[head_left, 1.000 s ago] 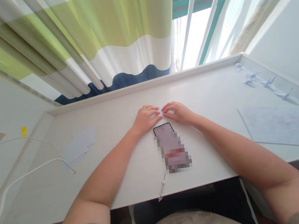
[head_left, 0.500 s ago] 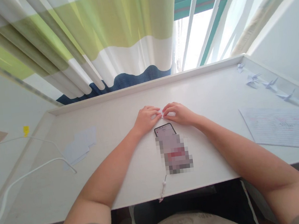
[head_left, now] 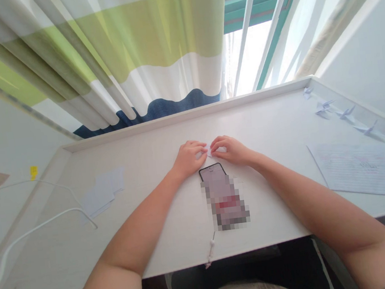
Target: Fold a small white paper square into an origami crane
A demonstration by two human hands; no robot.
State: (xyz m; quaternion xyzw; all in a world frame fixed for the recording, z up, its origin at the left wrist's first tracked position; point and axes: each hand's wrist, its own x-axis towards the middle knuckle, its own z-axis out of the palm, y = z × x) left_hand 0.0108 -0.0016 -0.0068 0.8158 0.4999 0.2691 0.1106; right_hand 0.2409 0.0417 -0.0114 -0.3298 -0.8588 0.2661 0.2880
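Observation:
Between my fingertips, just above the phone, is a small piece of white paper [head_left: 209,152], mostly covered by the fingers. My left hand [head_left: 190,157] pinches its left side, fingers curled and resting on the desk. From the right, my right hand [head_left: 229,149] pinches the other side with thumb and fingers together. How the paper is folded is too small to make out. A phone [head_left: 214,173] lies face up right below my hands, its screen mostly blurred out, with a beaded strap [head_left: 211,246] trailing toward the desk edge.
Several folded paper cranes [head_left: 345,112] line the right side of the white desk [head_left: 146,168]. Below them lies a stack of written sheets [head_left: 365,166]. Loose white paper squares [head_left: 97,199] and a white cable [head_left: 49,226] are at left. A striped curtain [head_left: 159,32] hangs behind.
My hands stay together at the paper, with the fingers shifted slightly and a little more of it showing. The whole view has tilted a little, so the desk sits lower.

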